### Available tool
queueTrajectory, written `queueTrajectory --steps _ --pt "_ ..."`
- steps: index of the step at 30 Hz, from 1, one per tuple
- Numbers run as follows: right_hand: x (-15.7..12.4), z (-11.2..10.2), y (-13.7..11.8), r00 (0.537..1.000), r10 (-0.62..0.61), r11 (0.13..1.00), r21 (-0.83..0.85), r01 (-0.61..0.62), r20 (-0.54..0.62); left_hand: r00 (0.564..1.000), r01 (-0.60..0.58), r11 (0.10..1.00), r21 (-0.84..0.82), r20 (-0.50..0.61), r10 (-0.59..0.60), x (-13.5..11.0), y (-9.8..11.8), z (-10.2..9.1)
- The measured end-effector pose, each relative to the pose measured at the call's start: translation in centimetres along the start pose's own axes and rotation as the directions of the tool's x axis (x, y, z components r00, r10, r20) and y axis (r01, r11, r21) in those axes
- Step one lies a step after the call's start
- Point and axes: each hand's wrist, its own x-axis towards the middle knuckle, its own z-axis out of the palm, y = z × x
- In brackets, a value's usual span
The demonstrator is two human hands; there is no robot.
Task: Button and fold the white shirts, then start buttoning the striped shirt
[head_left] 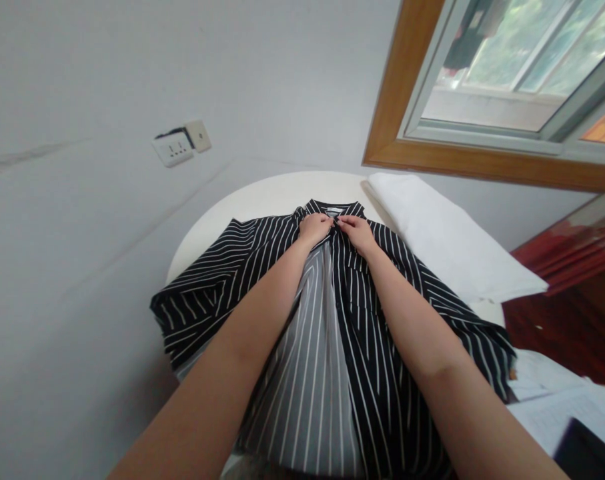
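Observation:
A black shirt with white stripes (362,333) lies spread face up on a round white table (267,190), its collar toward the wall. Below the collar the front hangs apart, and the grey inner side of the back shows between the two edges. My left hand (316,228) pinches the left front edge just under the collar. Close beside it, my right hand (357,233) pinches the right front edge, fingertips almost meeting those of the left. Any button between the fingers is too small to make out.
White folded cloth (432,233) lies on the table's right side. At the lower right are papers (572,413) and a dark phone-like object (587,453). A wall socket (173,148) is at the left, and a wood-framed window (492,153) at the upper right.

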Motion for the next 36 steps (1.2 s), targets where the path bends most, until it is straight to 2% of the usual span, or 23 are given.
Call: queueTrajectory --steps 7,14,19,29,36 --pt "-0.41 -0.52 -0.91 0.997 0.031 0.999 0.028 -0.033 0.069 0.999 0.008 0.999 0.046 0.051 -0.010 -0.01 -0.02 -0.22" --pt "0.05 -0.17 -0.51 0.999 0.041 0.999 0.009 -0.041 0.003 0.994 -0.063 0.997 0.047 0.097 0.058 0.01 -0.42 -0.12" --pt "0.04 -0.05 -0.48 0.998 0.051 0.999 -0.011 -0.051 -0.026 0.995 -0.065 0.997 0.036 0.073 0.062 -0.06 -0.47 0.06" --pt "-0.28 -0.31 -0.54 1.000 0.016 1.000 -0.020 -0.016 0.005 0.997 -0.062 0.996 0.060 0.043 0.059 -0.26 -0.30 0.03" --pt "-0.26 -0.16 -0.87 0.999 -0.045 0.993 -0.108 0.043 -0.013 0.997 -0.077 0.992 0.096 0.039 0.074 -0.56 -0.11 0.05"
